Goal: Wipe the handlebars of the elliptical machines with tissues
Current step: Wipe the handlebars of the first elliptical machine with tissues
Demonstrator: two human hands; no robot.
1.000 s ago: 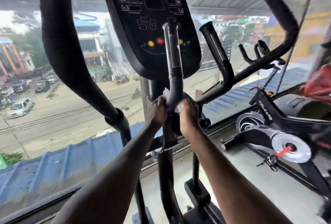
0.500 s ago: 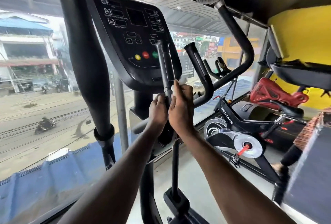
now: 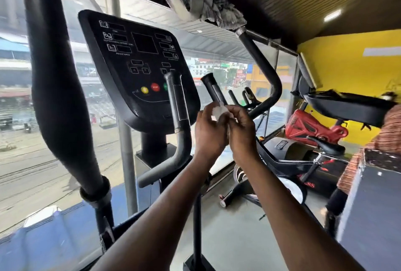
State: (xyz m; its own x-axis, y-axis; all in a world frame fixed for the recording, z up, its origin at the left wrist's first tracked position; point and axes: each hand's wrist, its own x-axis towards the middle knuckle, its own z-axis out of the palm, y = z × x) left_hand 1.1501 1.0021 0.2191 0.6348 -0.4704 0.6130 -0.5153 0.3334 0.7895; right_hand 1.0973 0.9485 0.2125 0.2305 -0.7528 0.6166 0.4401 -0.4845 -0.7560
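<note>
Your fingers (image 3: 233, 111) on both hands pinch a small white tissue (image 3: 219, 110) between them, left hand (image 3: 209, 132) and right hand (image 3: 242, 135) touching, just off the bars. You seem to be refolding it between wipes. Next, press it to the right inner handlebar (image 3: 213, 88); the left one (image 3: 176, 101) stands beside it under the console (image 3: 138, 64), with exercise bikes (image 3: 303, 155) and a yellow wall (image 3: 347, 71) to the right.

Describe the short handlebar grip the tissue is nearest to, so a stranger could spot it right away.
Start at the big black console. Two short upright grips rise at its lower right edge. The right inner grip leans right against the window, just above both hands holding the tissue; the left inner grip overlaps the console instead.
</note>
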